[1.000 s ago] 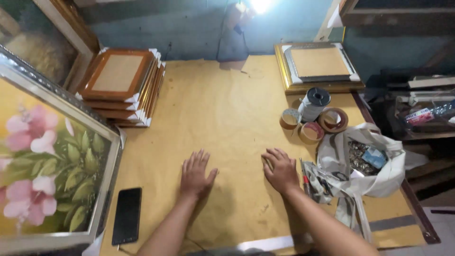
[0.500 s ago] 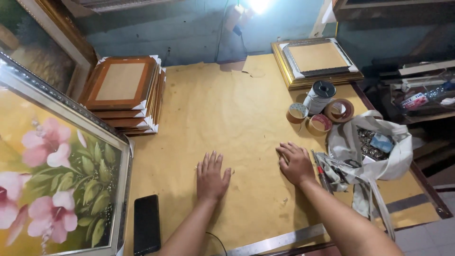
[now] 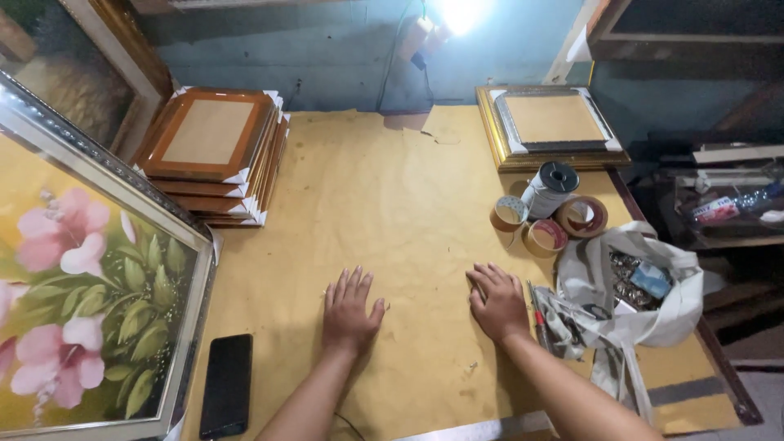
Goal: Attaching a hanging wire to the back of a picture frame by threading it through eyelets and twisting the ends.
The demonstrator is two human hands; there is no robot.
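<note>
Palms flat and fingers spread, our left hand (image 3: 349,312) and right hand (image 3: 498,300) pressed the creased brown kraft paper (image 3: 384,188) covering the worktop, grasping nothing, where we judged a sideways push might tear it.

Single view, head-worn camera, above near edge of table (image 3: 408,188), looking steeply down and forward toward far wall. Close range: forearms enter from bottom edge, left hand (image 3: 349,312) and right hand (image 3: 498,302) low centre, flat on brown paper. Beyond hands, paper runs up to wall. Left of left hand, flower painting (image 3: 82,302) cut by frame edge. Right of right hand, white bag (image 3: 653,302) near border. Far corners hold frame stack (image 3: 214,155) and gilt frame (image 3: 551,126). No second view to overlap.
</note>
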